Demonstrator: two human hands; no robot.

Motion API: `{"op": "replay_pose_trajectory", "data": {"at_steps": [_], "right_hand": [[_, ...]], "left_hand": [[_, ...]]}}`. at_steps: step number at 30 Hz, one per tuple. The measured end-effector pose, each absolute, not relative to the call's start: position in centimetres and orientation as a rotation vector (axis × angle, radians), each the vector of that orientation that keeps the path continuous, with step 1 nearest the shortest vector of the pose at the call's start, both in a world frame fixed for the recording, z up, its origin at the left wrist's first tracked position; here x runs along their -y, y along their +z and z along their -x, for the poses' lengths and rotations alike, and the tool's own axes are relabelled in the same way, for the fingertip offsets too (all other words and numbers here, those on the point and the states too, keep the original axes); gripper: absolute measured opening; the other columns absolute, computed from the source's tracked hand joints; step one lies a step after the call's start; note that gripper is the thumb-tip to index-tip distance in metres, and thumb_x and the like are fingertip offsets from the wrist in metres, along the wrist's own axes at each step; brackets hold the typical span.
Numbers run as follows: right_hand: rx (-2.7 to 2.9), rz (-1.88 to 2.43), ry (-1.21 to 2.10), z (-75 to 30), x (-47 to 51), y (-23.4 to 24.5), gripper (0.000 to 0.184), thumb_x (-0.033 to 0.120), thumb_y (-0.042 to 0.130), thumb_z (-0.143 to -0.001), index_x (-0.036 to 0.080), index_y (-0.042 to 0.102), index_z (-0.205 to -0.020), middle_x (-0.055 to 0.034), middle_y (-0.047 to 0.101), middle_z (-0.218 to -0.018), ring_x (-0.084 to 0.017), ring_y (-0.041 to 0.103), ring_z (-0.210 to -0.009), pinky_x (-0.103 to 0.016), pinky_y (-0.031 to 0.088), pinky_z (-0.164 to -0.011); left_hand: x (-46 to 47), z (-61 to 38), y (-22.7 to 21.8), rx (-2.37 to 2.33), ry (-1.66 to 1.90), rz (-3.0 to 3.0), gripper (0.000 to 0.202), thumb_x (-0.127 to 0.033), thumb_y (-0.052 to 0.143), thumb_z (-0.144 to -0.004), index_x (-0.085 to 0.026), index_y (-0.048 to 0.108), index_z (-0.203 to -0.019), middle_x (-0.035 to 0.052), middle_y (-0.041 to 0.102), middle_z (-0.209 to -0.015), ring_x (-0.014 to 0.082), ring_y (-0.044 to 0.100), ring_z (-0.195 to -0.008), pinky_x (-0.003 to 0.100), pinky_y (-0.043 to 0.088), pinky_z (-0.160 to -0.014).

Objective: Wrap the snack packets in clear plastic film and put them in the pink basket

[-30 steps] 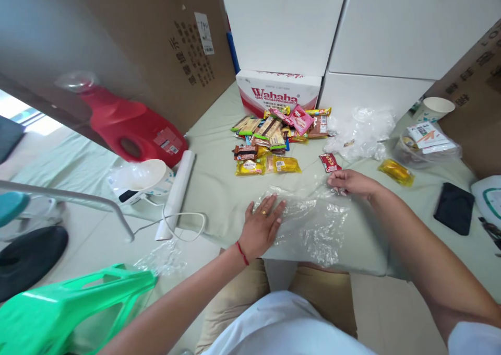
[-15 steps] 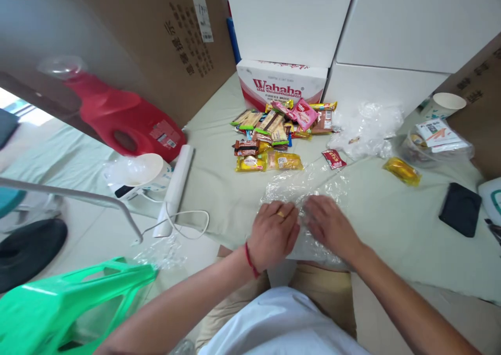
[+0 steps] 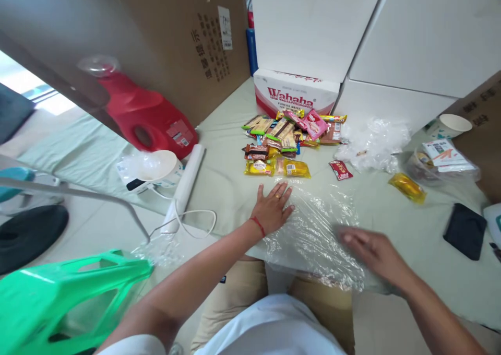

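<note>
A clear, wrinkled plastic sheet [image 3: 313,235] lies at the front of the cloth-covered table, its near edge hanging over toward my lap. My left hand [image 3: 273,209] presses flat on its left side, fingers spread. Just above the sheet's right edge is my right hand [image 3: 373,251], its fingers stretched out to the left and blurred at the tips; nothing shows in it. Beyond the sheet sits a pile of wrapped snacks [image 3: 279,135], with yellow-wrapped cakes [image 3: 293,168] at its front. A small red packet [image 3: 341,170] lies to their right.
Behind the snacks stands a Wahaba carton [image 3: 295,91]. Crumpled clear plastic [image 3: 376,143], a yellow packet [image 3: 407,188], a plastic tub [image 3: 418,168] and a black pouch [image 3: 465,231] are rightward. On the left are a red jug [image 3: 146,112], a white roll [image 3: 183,188] and a green stool [image 3: 47,292].
My hands have moved apart: the left slid forward and flattened out, the right went rightward and nearer me. The plastic sheet between them is now spread wider. The view has shifted slightly.
</note>
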State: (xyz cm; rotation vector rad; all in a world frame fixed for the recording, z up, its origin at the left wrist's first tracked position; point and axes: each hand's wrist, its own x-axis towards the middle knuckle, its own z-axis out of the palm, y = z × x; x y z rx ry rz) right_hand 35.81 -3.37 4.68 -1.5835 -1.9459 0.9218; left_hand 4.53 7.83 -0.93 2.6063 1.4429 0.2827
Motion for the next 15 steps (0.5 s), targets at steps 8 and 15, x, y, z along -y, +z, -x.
{"op": "replay_pose_trajectory", "data": {"at_steps": [8, 15], "right_hand": [[1.826, 2.044, 0.525, -25.9, -23.4, 7.0, 0.042, 0.049, 0.052, -0.100, 0.016, 0.072, -0.083, -0.0159, 0.075, -0.091, -0.029, 0.070, -0.093, -0.035, 0.050, -0.082], [1.614, 2.115, 0.652, -20.3, -28.7, 3.1, 0.052, 0.053, 0.076, -0.081, 0.010, 0.073, -0.110, -0.0179, 0.075, -0.103, -0.031, 0.071, -0.098, -0.036, 0.055, -0.084]], "left_hand": [[-8.1, -4.6, -1.3, -1.450, 0.285, -2.617, 0.060, -0.052, 0.032, -0.107, -0.024, 0.041, -0.159, 0.0104, 0.034, -0.170, 0.0291, 0.033, -0.156, 0.072, 0.013, -0.125], [-8.0, -4.5, -1.4, -1.464, 0.302, -2.640, 0.061, -0.054, 0.030, -0.106, -0.026, 0.040, -0.160, 0.0078, 0.035, -0.170, 0.0287, 0.031, -0.157, 0.069, 0.016, -0.126]]}}
